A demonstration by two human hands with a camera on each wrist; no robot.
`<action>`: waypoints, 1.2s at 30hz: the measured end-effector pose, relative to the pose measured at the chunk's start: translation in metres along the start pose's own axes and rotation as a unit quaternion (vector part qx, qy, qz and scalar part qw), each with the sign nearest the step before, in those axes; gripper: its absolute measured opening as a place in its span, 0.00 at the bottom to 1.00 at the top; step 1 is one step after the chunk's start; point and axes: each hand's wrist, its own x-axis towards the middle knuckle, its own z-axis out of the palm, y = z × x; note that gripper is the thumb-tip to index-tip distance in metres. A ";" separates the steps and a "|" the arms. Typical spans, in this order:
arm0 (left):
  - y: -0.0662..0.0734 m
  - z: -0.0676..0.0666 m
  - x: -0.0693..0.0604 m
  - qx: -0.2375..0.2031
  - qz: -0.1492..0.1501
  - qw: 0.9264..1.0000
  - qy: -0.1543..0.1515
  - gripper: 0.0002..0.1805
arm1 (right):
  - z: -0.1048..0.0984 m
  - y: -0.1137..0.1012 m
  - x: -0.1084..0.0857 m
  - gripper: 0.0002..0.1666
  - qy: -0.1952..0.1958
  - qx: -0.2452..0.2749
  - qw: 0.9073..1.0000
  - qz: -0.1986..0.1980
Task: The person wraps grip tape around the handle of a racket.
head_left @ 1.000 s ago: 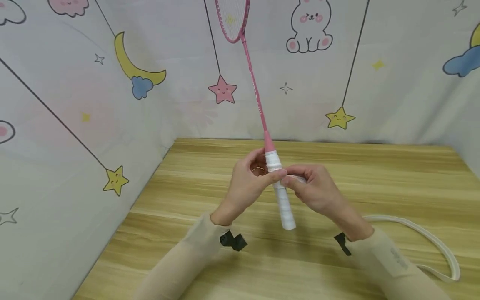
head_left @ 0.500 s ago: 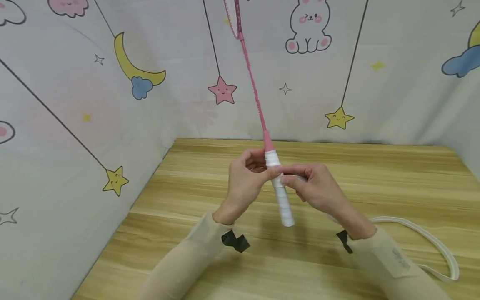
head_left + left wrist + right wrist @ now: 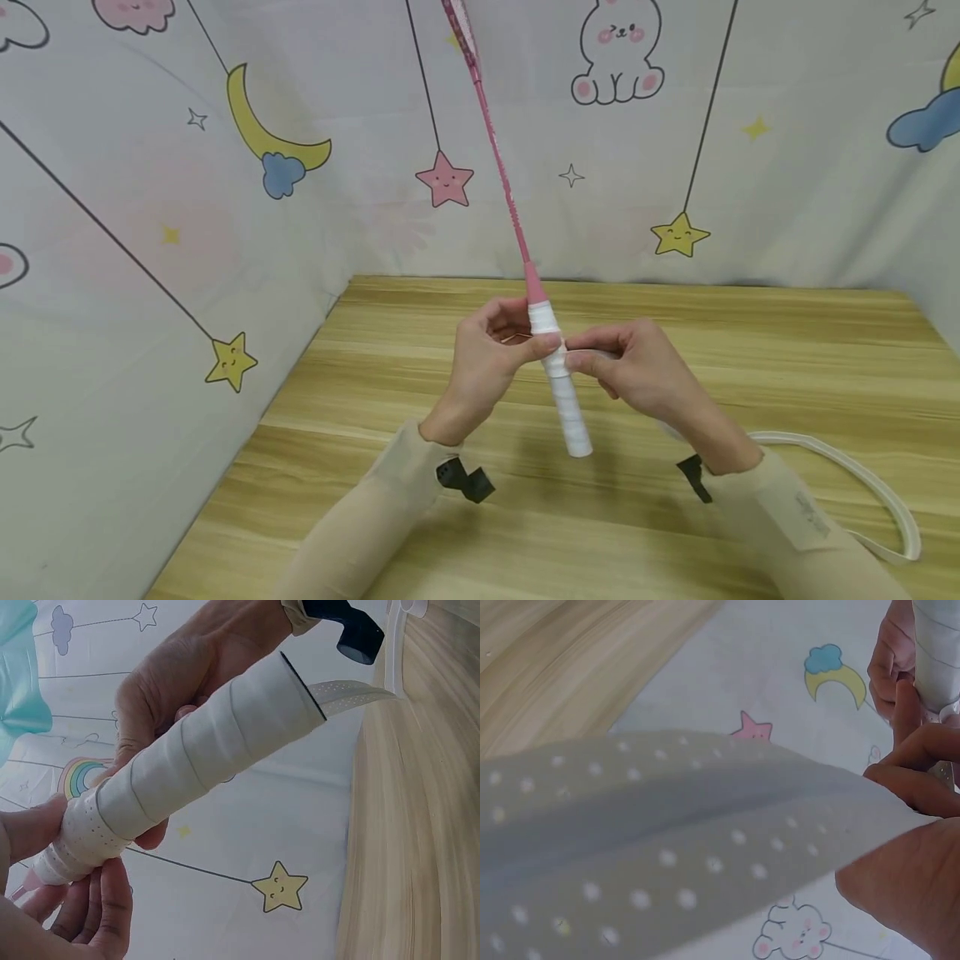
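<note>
At the racket handle (image 3: 567, 404), gripping with the left hand (image 3: 480, 367), pinching tape (image 3: 667, 817) with the right hand (image 3: 648, 375), rolling the head (image 3: 462, 42) from face-on to nearly edge-on, apparently winding tape on.

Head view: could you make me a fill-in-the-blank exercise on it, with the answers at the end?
The slim badminton racket's shaft is coloured ____.
The flat white strip loops to the ____ of the white cylindrical handle.
The printed cartoon crescent moon is ____.
Missing words: pink; right; yellow.
</note>
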 end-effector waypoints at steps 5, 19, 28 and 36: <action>0.000 -0.001 0.000 -0.018 -0.002 1.000 0.001 0.23 | 0.000 0.000 0.001 0.13 0.005 0.004 1.000 0.002; -0.002 -0.004 0.002 -0.110 -0.018 0.992 -0.053 0.21 | -0.001 0.002 0.004 0.13 -0.022 0.071 0.997 0.027; -0.004 -0.006 0.003 -0.163 -0.012 0.980 -0.112 0.24 | -0.006 0.006 0.006 0.19 -0.064 0.095 0.993 0.031; -0.007 -0.007 0.005 -0.167 -0.005 0.974 -0.151 0.53 | -0.006 0.010 0.005 0.25 -0.131 0.122 0.983 -0.045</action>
